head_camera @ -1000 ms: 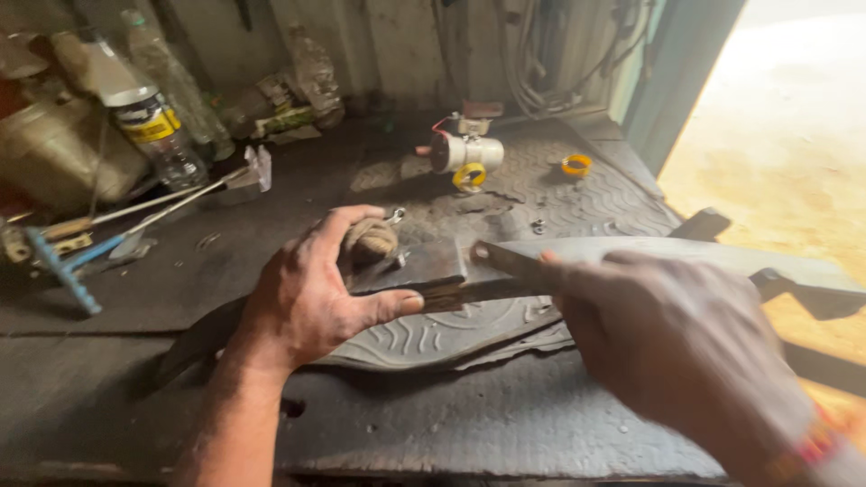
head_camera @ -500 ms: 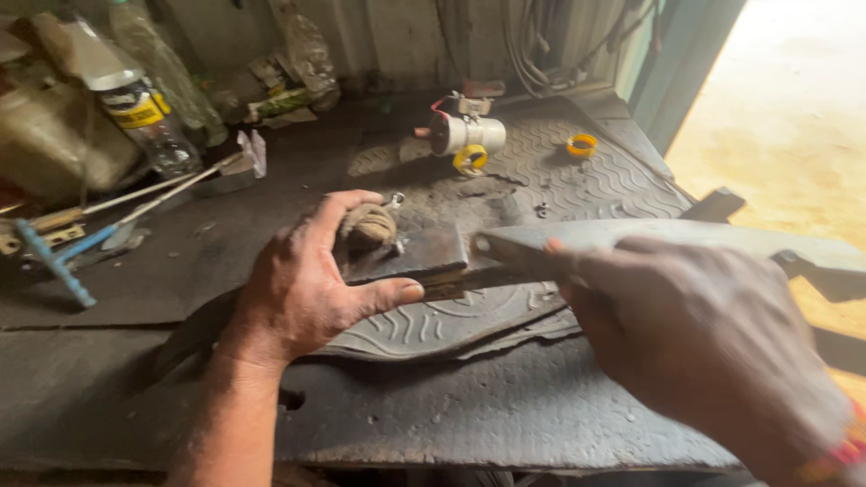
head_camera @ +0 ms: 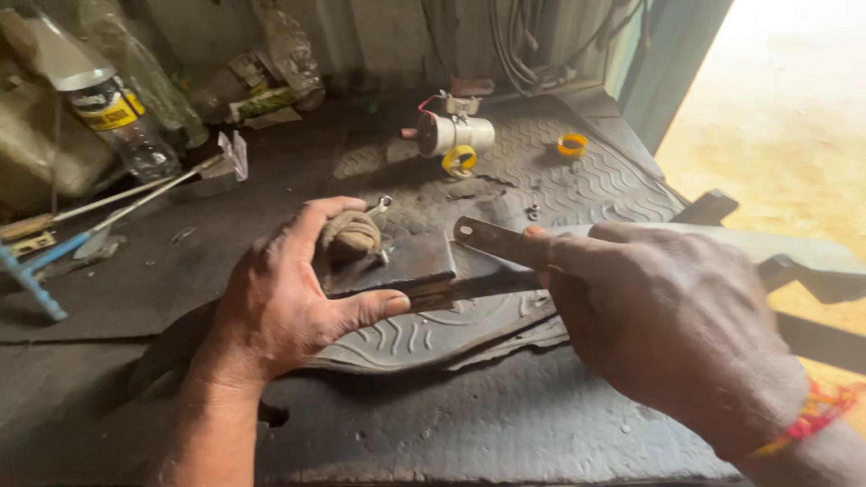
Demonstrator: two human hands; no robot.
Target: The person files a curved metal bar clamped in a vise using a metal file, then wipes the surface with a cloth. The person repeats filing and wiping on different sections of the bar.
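My left hand point(head_camera: 287, 296) grips a dark rectangular metal block point(head_camera: 397, 263) on the ribbed rubber mat point(head_camera: 577, 185), thumb along its near edge and fingers over its far side. A ball of brown twine point(head_camera: 350, 233) lies just under my fingertips. My right hand point(head_camera: 672, 320) holds a flat rusty metal strip point(head_camera: 494, 242) with a hole near its tip. The strip lies across the block's right end, pointing left and away. A red and yellow thread band sits on my right wrist.
Behind the block lie a white cylindrical part point(head_camera: 456, 133) with wires, and two yellow rings point(head_camera: 571, 144). Plastic bottles point(head_camera: 113, 113) and long thin tools point(head_camera: 117, 197) crowd the back left. A blue-handled tool point(head_camera: 27, 280) is at the left edge. Sunlit ground is to the right.
My right hand has drawn the metal strip leftward over the block's right end. My left hand stays on the block. The view has shifted slightly.
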